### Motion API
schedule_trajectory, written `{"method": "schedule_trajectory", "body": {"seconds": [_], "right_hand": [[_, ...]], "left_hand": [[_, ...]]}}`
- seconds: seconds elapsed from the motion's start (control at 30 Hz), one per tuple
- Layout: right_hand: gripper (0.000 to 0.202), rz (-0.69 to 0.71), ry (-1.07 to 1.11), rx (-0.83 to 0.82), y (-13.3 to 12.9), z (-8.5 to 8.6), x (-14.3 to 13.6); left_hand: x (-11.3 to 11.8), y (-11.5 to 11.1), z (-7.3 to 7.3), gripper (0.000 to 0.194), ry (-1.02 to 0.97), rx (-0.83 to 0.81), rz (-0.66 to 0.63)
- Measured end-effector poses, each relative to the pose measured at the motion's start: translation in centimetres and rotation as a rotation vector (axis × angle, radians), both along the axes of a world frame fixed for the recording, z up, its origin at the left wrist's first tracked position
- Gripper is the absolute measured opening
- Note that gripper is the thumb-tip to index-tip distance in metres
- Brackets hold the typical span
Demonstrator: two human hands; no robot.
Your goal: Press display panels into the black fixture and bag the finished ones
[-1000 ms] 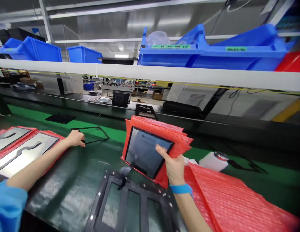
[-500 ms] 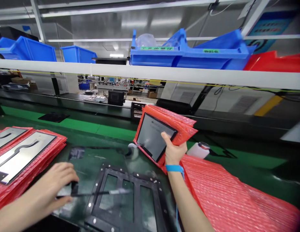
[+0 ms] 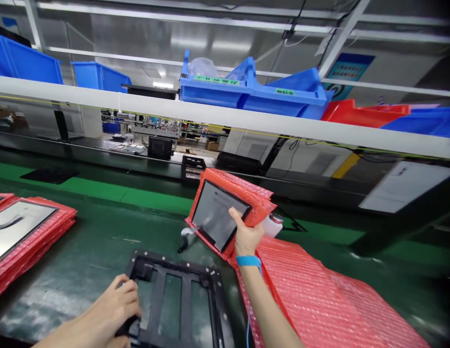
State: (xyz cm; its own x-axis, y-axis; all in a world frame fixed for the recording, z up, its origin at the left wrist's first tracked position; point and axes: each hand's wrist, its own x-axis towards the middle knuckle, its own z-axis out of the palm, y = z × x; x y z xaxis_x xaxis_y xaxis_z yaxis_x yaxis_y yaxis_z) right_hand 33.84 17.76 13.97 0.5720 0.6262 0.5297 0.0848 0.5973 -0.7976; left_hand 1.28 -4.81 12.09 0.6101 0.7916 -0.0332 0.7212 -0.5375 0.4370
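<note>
My right hand (image 3: 248, 237) grips a flat grey display panel (image 3: 220, 212) with a dark border, together with red bubble-wrap sheets (image 3: 259, 193) behind it. The thumb presses on the panel's face, and the panel is tilted. A ribbon cable (image 3: 188, 233) hangs from its lower left edge. My left hand (image 3: 121, 307) is closed at the left edge of a thin black frame, lying over a black fixture plate (image 3: 185, 295) with openings and round metal dots. Part of the frame is hidden by the fingers. A blue band (image 3: 248, 261) circles my right wrist.
Several panels in red bubble wrap (image 3: 25, 232) are stacked at the left. More red bubble wrap (image 3: 305, 290) lies at the right, beside a white bottle (image 3: 273, 225). A black sheet (image 3: 49, 175) lies at the back. Blue bins (image 3: 283, 99) stand on the shelf above.
My left hand has moved right, bringing the thin black frame from beside the fixture plate onto it. My right hand still holds the panel. The view has turned to the right.
</note>
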Motion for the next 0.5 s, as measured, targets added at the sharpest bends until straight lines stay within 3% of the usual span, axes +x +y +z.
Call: {"method": "schedule_trajectory", "body": {"seconds": [0.27, 0.33, 0.4, 0.5], "right_hand": [[0.046, 0.145, 0.060, 0.010, 0.7, -0.8, -3.1], [0.046, 0.189, 0.066, 0.006, 0.7, -0.9, -4.0], [0.046, 0.237, 0.062, -0.008, 0.6, -0.9, -4.8], [0.045, 0.326, 0.029, -0.045, 0.2, -0.7, -5.5]], "left_hand": [[0.6, 0.8, -2.4, 0.030, 0.061, 0.025, -0.048], [0.7, 0.9, -1.8, 0.030, 0.090, -0.007, -0.081], [0.4, 1.9, -0.3, 0.041, 0.036, -0.006, -0.096], [0.0, 6.0, 2.6, 0.048, -0.327, 0.118, 0.089]]}}
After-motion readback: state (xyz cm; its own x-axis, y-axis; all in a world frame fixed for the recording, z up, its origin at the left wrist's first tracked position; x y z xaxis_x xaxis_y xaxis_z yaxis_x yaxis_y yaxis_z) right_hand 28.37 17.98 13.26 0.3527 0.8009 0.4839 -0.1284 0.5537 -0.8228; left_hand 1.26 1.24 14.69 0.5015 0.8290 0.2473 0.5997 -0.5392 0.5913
